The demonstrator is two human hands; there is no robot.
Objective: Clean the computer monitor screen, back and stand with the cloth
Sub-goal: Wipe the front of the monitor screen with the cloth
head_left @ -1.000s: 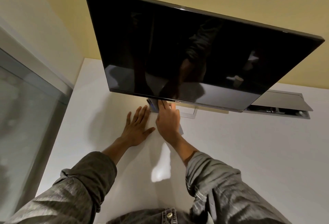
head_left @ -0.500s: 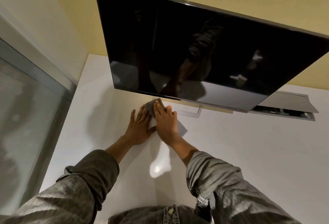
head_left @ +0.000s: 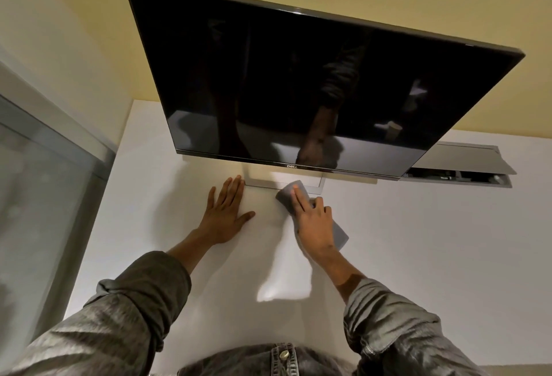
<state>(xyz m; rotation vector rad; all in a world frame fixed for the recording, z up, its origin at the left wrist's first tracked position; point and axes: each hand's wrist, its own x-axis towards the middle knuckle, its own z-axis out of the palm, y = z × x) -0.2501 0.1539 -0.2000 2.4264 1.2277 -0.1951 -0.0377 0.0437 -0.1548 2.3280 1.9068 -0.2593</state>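
A large black monitor with its screen off stands on the white desk. Its flat silver stand base shows below the bottom bezel. My right hand presses a grey cloth against the front edge of the stand base, right of centre. The far end of the cloth sticks out behind my palm. My left hand lies flat on the desk with its fingers spread, fingertips at the base's left corner. The back of the monitor is hidden.
An open cable hatch with a raised grey lid sits in the desk at the back right. A yellow wall stands behind the monitor. A glass partition with a metal frame runs along the left side of the desk.
My right hand has slid the cloth to the right along the front of the stand base. My left hand stays flat on the desk. The two hands are now apart.
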